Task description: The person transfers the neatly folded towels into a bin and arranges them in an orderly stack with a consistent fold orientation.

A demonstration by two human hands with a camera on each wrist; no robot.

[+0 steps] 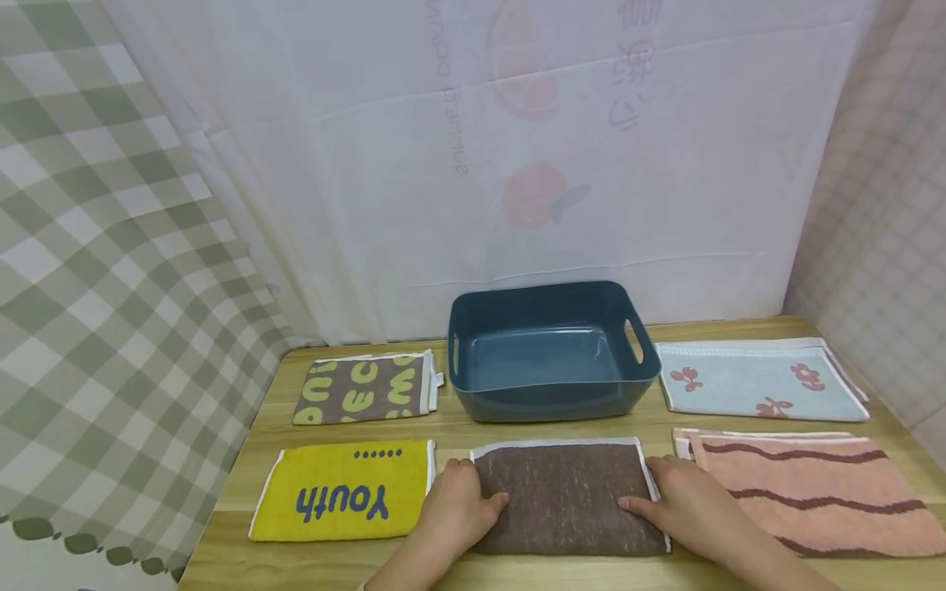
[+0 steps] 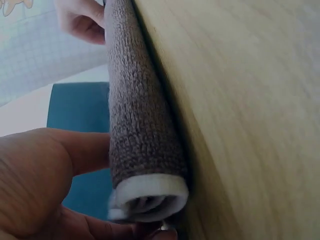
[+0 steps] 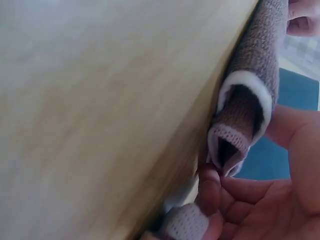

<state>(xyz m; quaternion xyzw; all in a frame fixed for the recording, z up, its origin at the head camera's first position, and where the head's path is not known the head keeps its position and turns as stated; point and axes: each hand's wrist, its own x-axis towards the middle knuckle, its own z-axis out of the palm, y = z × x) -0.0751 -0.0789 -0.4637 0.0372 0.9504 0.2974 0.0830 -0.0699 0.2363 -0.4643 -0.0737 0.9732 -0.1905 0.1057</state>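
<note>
A folded brown towel (image 1: 565, 501) with white edging lies flat on the wooden table in front of me. My left hand (image 1: 456, 510) grips its left edge, thumb on top and fingers at the side. At the opposite edge my right hand (image 1: 687, 507) holds it the same way. Rolled-looking folds with a white rim show at the end of the towel (image 2: 145, 125) in the left wrist view. From the right wrist, looser folds of the towel (image 3: 245, 107) stand partly apart, with fingertips right below them.
Behind the brown towel stands a dark teal basin (image 1: 550, 404) with handle holes. A yellow "Youth" towel (image 1: 343, 472) and a brown-and-green lettered towel (image 1: 365, 390) lie left. A pink striped towel (image 1: 820, 484) and a pale blue flowered towel (image 1: 746, 382) lie right. Cloth curtains surround the table.
</note>
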